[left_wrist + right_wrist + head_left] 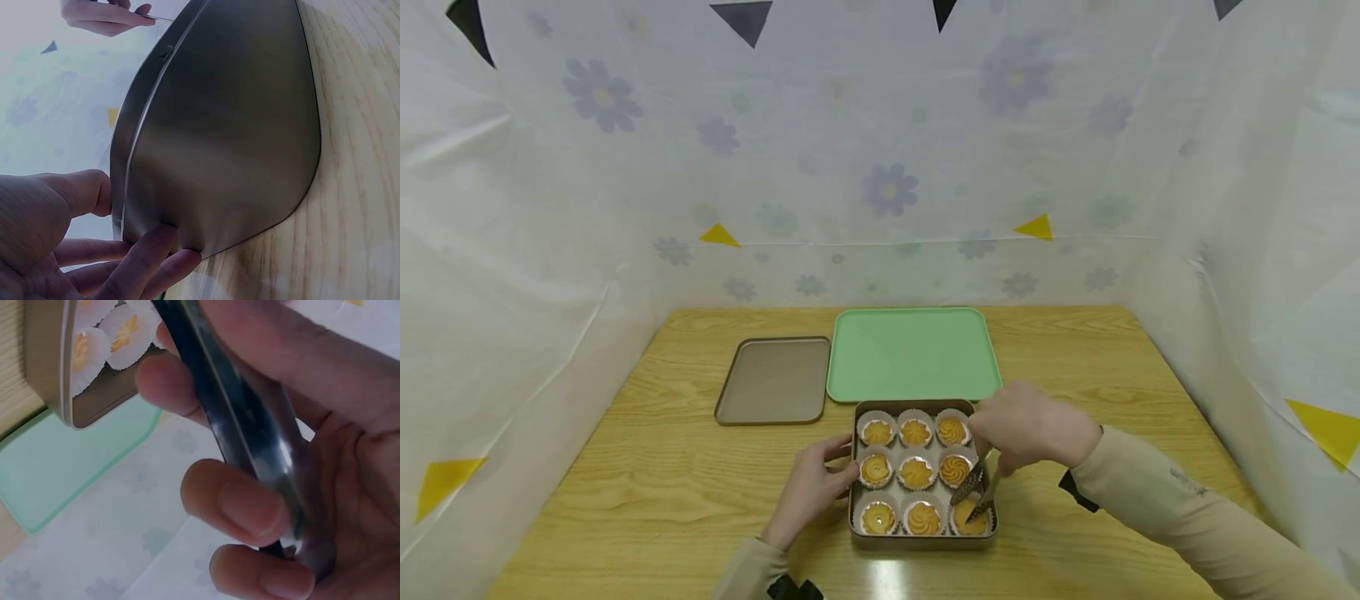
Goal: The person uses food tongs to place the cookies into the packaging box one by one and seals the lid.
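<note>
A square metal baking pan (925, 542) stands near the table's front, with several swirled cookies in white paper cups in three rows. My left hand (812, 483) steadies its left side; in the left wrist view the thumb is at the rim and the fingertips lie against the outer wall (219, 137). Metal tongs (234, 412) are gripped in my right hand (1030, 423), fingers curled round their arms. Their slotted ends point down into the pan, spread apart over the cookie (972, 523) in the near right corner. The right hand hovers above the pan's right edge.
Behind the pan lies a light green tray (913, 354). A smaller brown square tray (778, 379) sits to its left. The wooden table (647, 500) is enclosed by pale flower-print sheeting (887, 150) at the back and white sheeting at the sides.
</note>
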The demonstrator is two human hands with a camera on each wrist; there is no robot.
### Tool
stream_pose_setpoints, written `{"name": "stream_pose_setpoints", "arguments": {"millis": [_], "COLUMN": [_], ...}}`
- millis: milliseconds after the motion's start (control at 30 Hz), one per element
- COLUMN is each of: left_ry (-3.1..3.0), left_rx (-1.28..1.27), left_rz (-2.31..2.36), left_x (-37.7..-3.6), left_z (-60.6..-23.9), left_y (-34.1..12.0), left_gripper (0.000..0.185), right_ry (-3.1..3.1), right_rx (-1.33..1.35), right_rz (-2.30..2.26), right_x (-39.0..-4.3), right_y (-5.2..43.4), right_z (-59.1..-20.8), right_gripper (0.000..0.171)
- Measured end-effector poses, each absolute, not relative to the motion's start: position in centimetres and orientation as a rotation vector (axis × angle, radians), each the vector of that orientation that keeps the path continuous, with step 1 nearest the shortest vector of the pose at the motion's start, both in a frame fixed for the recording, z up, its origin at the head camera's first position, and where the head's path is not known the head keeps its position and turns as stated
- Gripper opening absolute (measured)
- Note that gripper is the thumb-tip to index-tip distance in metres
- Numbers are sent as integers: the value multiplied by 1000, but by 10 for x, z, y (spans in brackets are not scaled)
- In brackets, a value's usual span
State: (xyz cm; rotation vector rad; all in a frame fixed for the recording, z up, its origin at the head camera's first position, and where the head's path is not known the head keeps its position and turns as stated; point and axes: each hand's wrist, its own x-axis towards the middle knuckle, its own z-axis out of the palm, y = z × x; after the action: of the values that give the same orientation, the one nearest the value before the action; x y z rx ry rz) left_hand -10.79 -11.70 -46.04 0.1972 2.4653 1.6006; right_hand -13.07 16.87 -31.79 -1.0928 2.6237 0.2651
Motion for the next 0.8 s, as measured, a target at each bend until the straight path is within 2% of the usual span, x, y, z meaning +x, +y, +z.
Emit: {"name": "stream_pose_setpoints", "arguments": {"millis": [233,367,467,800], "left_ry": [2469,2467,2467,2455], "left_rx": [205,203,198,192], "left_rz": [1595,1596,1596,1606], "left_x": [-108,-108,-108,-109], "left_z": [-460,-460,-460,-461], "left_y": [-118,-118,-118,-117], "left_gripper": [51,51,51,52], "right_ry": [2684,2707,2727,2832], "right_rx": [-1170,-1242,-1285,-1389], "right_rz": [422,463,490,595], "right_x": [-124,-121,-120,-115], "right_y": [161,158,156,155], "right_z": [-319,-320,-321,-328], "right_gripper": [23,56,67,64]}}
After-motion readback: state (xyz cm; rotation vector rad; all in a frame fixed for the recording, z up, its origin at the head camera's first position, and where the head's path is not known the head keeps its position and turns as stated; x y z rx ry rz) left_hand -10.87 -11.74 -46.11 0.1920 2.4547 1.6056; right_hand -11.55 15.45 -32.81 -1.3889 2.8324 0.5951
